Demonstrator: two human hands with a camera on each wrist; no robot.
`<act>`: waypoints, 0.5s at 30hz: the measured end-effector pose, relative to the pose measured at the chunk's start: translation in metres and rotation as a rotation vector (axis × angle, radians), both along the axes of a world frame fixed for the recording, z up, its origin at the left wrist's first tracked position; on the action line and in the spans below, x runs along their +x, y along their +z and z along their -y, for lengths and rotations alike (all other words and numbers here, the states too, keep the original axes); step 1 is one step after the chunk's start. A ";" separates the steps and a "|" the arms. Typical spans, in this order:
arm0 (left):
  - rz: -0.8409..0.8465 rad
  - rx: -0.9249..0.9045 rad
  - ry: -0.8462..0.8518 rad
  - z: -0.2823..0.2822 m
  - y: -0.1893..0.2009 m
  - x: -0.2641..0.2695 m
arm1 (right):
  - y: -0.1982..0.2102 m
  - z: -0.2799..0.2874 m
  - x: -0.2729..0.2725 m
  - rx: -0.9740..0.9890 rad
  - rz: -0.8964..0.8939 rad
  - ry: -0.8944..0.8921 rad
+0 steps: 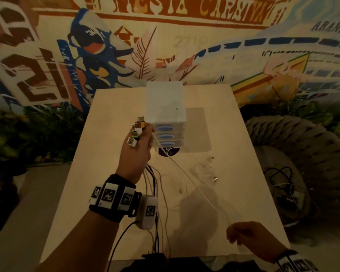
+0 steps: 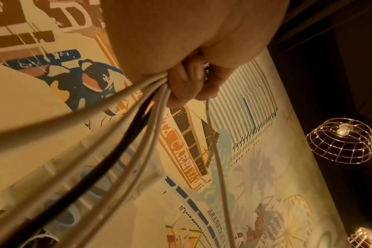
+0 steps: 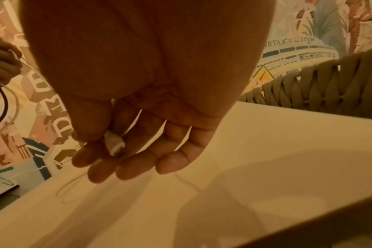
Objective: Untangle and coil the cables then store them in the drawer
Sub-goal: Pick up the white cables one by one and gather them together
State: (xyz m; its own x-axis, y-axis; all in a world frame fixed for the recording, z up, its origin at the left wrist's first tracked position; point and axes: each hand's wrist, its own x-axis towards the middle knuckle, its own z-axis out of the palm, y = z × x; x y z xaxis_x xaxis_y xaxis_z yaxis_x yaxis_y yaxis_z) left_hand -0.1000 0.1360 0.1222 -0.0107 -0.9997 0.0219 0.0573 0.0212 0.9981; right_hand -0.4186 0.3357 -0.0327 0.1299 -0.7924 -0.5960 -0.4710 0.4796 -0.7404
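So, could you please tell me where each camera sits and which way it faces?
Head: on the head, looking down at the table; both hands show, left hand, right hand.
Left wrist: looks along the left hand up at the mural, gripping cables.
Right wrist: looks along the right hand pinching a white connector.
Shared: table, mural.
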 end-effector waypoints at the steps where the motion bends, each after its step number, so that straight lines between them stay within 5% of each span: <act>1: -0.003 0.003 0.006 0.000 0.001 -0.003 | -0.001 -0.004 0.003 0.009 0.000 -0.007; 7: -0.085 0.023 0.025 -0.002 0.006 -0.015 | 0.003 -0.003 0.017 0.051 -0.021 0.231; 15: -0.162 0.068 -0.026 0.000 0.006 -0.025 | 0.002 -0.015 0.023 0.122 -0.071 0.212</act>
State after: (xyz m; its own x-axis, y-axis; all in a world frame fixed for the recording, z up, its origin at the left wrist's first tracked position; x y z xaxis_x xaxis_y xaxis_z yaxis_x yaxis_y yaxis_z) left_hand -0.1249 0.1356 0.1285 -0.0379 -0.9984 -0.0418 0.2176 -0.0491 0.9748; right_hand -0.3953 0.3506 -0.0308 0.2399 -0.6739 -0.6988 -0.6192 0.4482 -0.6448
